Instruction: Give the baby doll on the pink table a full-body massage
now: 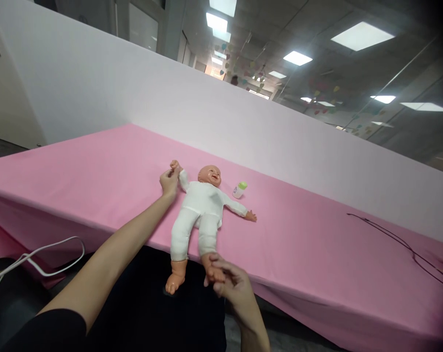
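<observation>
The left hand (169, 182) pinches the baby doll (199, 210) by its wrist at ten o'clock; the right hand (232, 288) closes round a foot. Likely light, soft-bodied, limbs rigid.

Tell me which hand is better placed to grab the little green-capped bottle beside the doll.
Probably the left hand: it grips the doll by its raised hand, nearer the bottle. The right hand holds a foot at the table's edge.
</observation>
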Motion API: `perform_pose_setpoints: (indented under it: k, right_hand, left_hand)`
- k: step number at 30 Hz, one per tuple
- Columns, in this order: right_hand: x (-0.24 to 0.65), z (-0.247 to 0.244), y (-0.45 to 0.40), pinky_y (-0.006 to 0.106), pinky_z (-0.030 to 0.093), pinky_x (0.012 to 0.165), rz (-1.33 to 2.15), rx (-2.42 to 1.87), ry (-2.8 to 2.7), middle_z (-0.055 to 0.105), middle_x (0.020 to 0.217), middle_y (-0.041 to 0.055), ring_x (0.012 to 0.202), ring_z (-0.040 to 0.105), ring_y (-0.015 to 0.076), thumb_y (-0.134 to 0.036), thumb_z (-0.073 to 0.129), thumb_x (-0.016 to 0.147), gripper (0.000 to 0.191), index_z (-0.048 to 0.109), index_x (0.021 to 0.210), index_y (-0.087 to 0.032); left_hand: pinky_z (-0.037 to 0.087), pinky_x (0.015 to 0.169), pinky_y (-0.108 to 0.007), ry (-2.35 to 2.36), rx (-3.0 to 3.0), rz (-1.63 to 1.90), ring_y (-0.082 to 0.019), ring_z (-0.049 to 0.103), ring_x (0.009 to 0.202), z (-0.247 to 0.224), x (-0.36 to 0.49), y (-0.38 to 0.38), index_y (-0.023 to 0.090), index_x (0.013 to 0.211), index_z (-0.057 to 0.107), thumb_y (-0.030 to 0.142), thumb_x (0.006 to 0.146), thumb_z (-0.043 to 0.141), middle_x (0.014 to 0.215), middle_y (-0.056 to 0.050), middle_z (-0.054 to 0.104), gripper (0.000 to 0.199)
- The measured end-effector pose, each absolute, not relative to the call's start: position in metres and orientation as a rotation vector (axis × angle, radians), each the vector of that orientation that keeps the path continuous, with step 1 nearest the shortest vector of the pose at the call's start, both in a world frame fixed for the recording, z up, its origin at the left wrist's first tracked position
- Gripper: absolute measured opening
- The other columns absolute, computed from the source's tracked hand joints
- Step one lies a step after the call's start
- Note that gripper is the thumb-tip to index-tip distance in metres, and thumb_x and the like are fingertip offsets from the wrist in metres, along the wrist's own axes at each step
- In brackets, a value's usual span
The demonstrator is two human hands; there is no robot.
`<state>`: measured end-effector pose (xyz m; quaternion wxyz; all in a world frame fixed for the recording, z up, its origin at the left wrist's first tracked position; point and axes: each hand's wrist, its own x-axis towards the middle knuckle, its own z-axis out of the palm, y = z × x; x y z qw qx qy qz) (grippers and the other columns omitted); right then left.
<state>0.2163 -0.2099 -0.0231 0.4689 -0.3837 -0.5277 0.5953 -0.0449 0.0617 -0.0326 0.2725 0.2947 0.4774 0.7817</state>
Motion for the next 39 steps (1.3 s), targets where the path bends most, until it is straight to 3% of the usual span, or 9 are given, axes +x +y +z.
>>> perform_pose_setpoints:
  k: [5, 10, 15, 17, 22, 26, 28, 31, 39]
  right_hand:
    - [0.217, -0.025, -0.224, 0.041, 0.065, 0.080, 1.414, -0.994, -1.245, 0.073, 0.134, 0.0113, 0.085, 0.077, 0.0244, -0.036, 0.099, 0.068, 0.041, 0.086, 0.106, -0.028]
    - [0.197, 0.016, -0.151, 0.039, 0.062, 0.088, 1.070, -1.029, -1.294, 0.074, 0.133, 0.0131, 0.122, 0.069, 0.0330, -0.041, 0.093, 0.075, 0.039, 0.084, 0.110, -0.026]
    - [0.180, 0.021, -0.084, 0.025, 0.052, 0.057, 1.245, -0.909, -1.148, 0.078, 0.101, 0.0089, 0.077, 0.071, 0.0190, -0.048, 0.098, 0.065, 0.058, 0.081, 0.112, -0.019]
    - [0.187, 0.019, -0.089, 0.024, 0.050, 0.055, 1.280, -0.894, -1.082, 0.077, 0.098, 0.0078, 0.073, 0.068, 0.0166, -0.047, 0.097, 0.068, 0.059, 0.079, 0.116, -0.019]
    - [0.220, 0.010, -0.167, 0.027, 0.055, 0.054, 1.297, -0.909, -1.235, 0.072, 0.133, 0.0143, 0.074, 0.070, 0.0182, -0.046, 0.097, 0.070, 0.045, 0.084, 0.107, -0.025]
    - [0.230, -0.008, -0.219, 0.036, 0.065, 0.072, 1.460, -0.966, -1.374, 0.075, 0.126, 0.0113, 0.085, 0.076, 0.0243, -0.032, 0.100, 0.066, 0.039, 0.086, 0.102, -0.027]
    - [0.230, -0.012, -0.225, 0.032, 0.064, 0.065, 1.491, -0.977, -1.371, 0.075, 0.126, 0.0107, 0.082, 0.077, 0.0236, -0.030, 0.099, 0.066, 0.040, 0.086, 0.103, -0.027]
    - [0.227, -0.001, -0.205, 0.025, 0.055, 0.048, 1.418, -0.930, -1.354, 0.074, 0.129, 0.0134, 0.070, 0.075, 0.0208, -0.038, 0.097, 0.071, 0.042, 0.085, 0.109, -0.026]
    - [0.188, 0.020, -0.090, 0.026, 0.056, 0.062, 1.223, -0.957, -1.215, 0.077, 0.123, 0.0113, 0.075, 0.072, 0.0175, -0.046, 0.095, 0.070, 0.052, 0.083, 0.114, -0.021]
  left_hand:
    - [0.041, 0.058, -0.028, 1.227, 0.548, 2.095, -0.015, 0.054, 0.063, -0.031, -0.051, 0.063, 0.021, 0.069, 0.061, 0.062, 0.081, 0.073, 0.067, 0.000, 0.058, 0.045]
    - [0.043, 0.064, -0.029, 1.088, 1.394, 2.042, -0.016, 0.056, 0.067, -0.020, -0.031, 0.039, 0.019, 0.077, 0.073, 0.052, 0.083, 0.078, 0.072, -0.002, 0.066, 0.034]
    - [0.042, 0.066, -0.030, 1.081, 1.972, 1.680, -0.016, 0.054, 0.065, -0.024, -0.020, 0.023, 0.022, 0.068, 0.075, 0.051, 0.088, 0.076, 0.064, 0.000, 0.060, 0.035]
    - [0.042, 0.065, -0.030, 1.095, 1.870, 1.708, -0.016, 0.054, 0.065, -0.026, -0.020, 0.026, 0.022, 0.065, 0.073, 0.053, 0.085, 0.078, 0.064, 0.000, 0.060, 0.037]
    - [0.037, 0.054, -0.028, 1.111, 1.141, 1.980, -0.014, 0.048, 0.057, -0.028, -0.032, 0.049, 0.020, 0.058, 0.060, 0.062, 0.081, 0.076, 0.059, 0.001, 0.053, 0.050]
    - [0.039, 0.053, -0.026, 1.164, 0.540, 2.024, -0.013, 0.050, 0.057, -0.031, -0.051, 0.063, 0.021, 0.059, 0.055, 0.065, 0.078, 0.078, 0.059, 0.002, 0.053, 0.053]
    - [0.042, 0.054, -0.026, 1.170, 0.454, 2.018, -0.015, 0.055, 0.061, -0.030, -0.054, 0.063, 0.021, 0.062, 0.059, 0.065, 0.078, 0.078, 0.062, 0.000, 0.057, 0.051]
    - [0.042, 0.056, -0.027, 1.137, 0.738, 2.045, -0.016, 0.056, 0.062, -0.024, -0.048, 0.056, 0.020, 0.062, 0.062, 0.064, 0.081, 0.077, 0.062, 0.000, 0.057, 0.050]
    - [0.043, 0.067, -0.031, 1.090, 1.956, 1.569, -0.019, 0.056, 0.067, -0.018, -0.022, 0.019, 0.025, 0.075, 0.080, 0.058, 0.088, 0.072, 0.066, -0.002, 0.063, 0.037]
